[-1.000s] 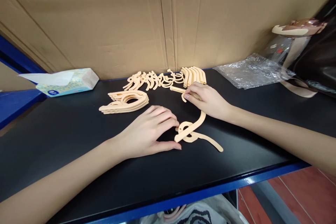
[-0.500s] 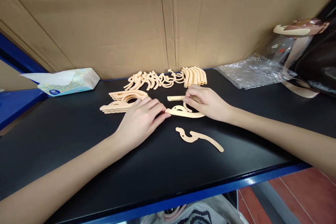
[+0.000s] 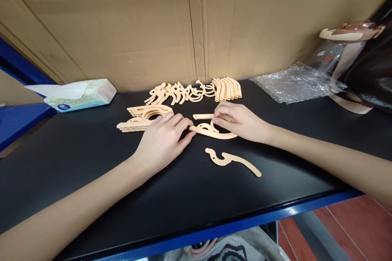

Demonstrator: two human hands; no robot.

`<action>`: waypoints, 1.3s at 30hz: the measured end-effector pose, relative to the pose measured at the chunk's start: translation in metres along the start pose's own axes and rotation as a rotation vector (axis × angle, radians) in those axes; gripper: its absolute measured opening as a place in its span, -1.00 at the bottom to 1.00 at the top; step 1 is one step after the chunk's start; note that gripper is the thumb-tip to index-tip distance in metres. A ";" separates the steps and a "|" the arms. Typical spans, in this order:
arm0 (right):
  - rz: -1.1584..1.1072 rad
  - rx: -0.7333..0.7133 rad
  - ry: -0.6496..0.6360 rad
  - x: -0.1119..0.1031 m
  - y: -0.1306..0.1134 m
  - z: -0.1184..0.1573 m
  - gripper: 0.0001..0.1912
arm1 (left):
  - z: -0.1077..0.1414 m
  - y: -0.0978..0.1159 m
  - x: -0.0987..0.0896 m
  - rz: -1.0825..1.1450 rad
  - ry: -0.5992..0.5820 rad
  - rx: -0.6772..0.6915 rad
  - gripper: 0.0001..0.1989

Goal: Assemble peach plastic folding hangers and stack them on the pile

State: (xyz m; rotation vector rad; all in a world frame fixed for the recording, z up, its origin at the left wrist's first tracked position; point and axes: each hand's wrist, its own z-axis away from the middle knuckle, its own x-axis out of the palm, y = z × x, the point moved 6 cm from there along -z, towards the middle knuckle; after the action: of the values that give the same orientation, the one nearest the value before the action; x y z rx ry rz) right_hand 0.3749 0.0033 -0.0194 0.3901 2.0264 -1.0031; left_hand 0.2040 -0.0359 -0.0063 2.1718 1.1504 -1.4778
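Observation:
Between my hands is a beige folding clothes hanger (image 3: 211, 132), its curved arm lowest and a straight piece behind. The thumb and fingers of my left hand (image 3: 165, 136) pinch the arm's left tip. My right hand (image 3: 241, 120) is closed over the hanger's right side and hides part of it. A loose beige hanger piece (image 3: 225, 161), with a hook-like curve and a long arm, lies in front of the hands. Behind my left hand sits a stack of folded hangers (image 3: 134, 124), partly covered by the fingers.
Along the back of the black table (image 3: 183, 212) lie several small hook parts (image 3: 174, 94) and a row of curved arms (image 3: 227, 89). A tissue pack (image 3: 82, 94) is at left; a clear plastic bag (image 3: 297, 83) and a strapped bottle (image 3: 352, 32) are at right. Cardboard (image 3: 137, 28) stands behind.
The held hanger has shifted slightly to the left, and my right hand has moved a little left with it. The loose piece and the stack stay put.

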 end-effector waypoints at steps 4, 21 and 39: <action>-0.001 0.021 0.012 -0.001 0.000 0.001 -0.79 | 0.001 0.004 -0.001 0.018 -0.013 0.025 -0.79; -0.014 -0.017 -0.010 0.000 -0.008 0.004 -0.72 | 0.001 0.008 0.000 0.147 -0.097 0.034 -0.71; -0.048 -0.122 -0.105 0.006 -0.020 0.007 -0.78 | 0.002 0.001 0.008 0.336 -0.207 -0.047 -0.51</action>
State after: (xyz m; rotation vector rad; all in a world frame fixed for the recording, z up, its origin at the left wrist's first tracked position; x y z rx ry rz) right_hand 0.3639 -0.0150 -0.0160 0.2202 1.9984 -0.9044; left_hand 0.2045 -0.0340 -0.0142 2.0038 0.7035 -1.4645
